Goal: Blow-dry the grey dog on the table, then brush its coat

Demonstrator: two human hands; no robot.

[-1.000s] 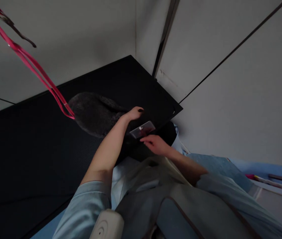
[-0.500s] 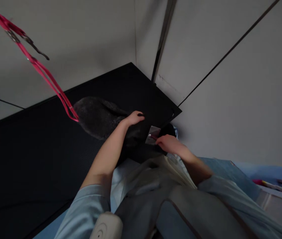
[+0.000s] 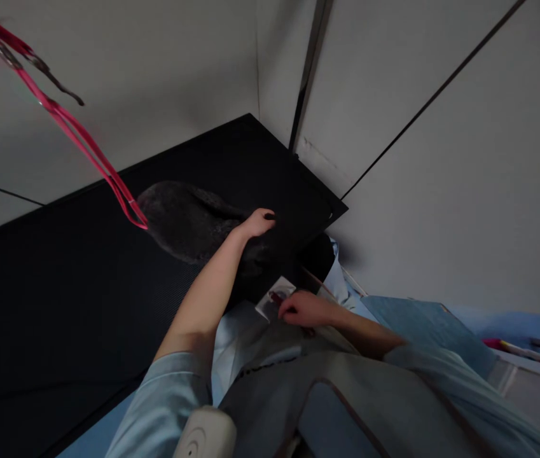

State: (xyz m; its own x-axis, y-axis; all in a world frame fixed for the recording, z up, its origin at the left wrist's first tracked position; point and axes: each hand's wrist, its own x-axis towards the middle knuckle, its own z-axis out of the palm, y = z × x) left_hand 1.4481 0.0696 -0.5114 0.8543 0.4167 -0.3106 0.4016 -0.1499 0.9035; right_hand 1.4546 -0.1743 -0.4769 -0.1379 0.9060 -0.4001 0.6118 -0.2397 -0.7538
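Note:
A dark grey, furry animal that looks like a dog [image 3: 179, 219] is on the black ribbed table [image 3: 83, 273]. My left hand [image 3: 257, 222] lies across its right part, fingers curled round something dark; I cannot tell which part of the dog it is. In my right hand [image 3: 310, 310] is the dark reddish handle of a slicker brush [image 3: 276, 298], with its flat, pale square head tilted. The brush is close to my apron, below the table's near edge and apart from my left hand. Dim light hides much of the dog's outline.
A red-pink strap [image 3: 79, 137] with metal fittings hangs from the upper left down to the dog's left end. Pale walls [image 3: 441, 191] meet behind the table corner. At right are a blue-grey panel [image 3: 427, 331] and a pale bin [image 3: 537, 388] with long-handled items.
My right hand has brought the brush down and left, from beside the table edge towards my apron, and the brush head has turned. My left hand and the dog stay nearly the same.

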